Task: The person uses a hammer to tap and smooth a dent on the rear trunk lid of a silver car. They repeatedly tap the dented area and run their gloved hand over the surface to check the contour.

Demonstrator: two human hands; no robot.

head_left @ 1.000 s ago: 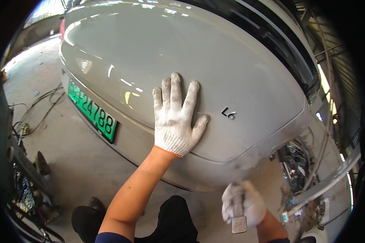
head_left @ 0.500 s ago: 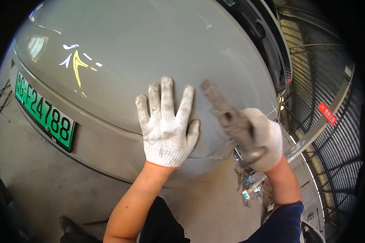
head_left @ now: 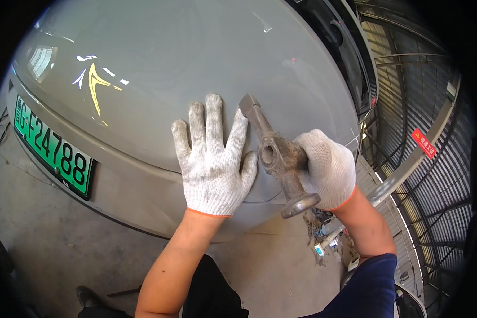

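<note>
My left hand, in a white knit glove with an orange cuff edge, lies flat on a smooth grey painted car panel, fingers spread and holding nothing. Beside its thumb, my gloved right hand grips a worn metal body hammer. One end of the hammer head is narrow and squared, pointing toward my left index fingertip. The other end is a round flat face, over the panel's near edge. Its handle is hidden inside my right fist. Whether the head touches the panel, I cannot tell.
A green licence plate is fixed low on the car at the left. Dark glass borders the panel at upper right. Loose tools and scraps lie on the concrete floor. A metal beam with a red sign stands at right.
The hammer, blurred before, is now sharp and has swung left and turned, its narrow end closer to my left fingers. My left hand keeps its place on the panel; the view has shifted slightly.
</note>
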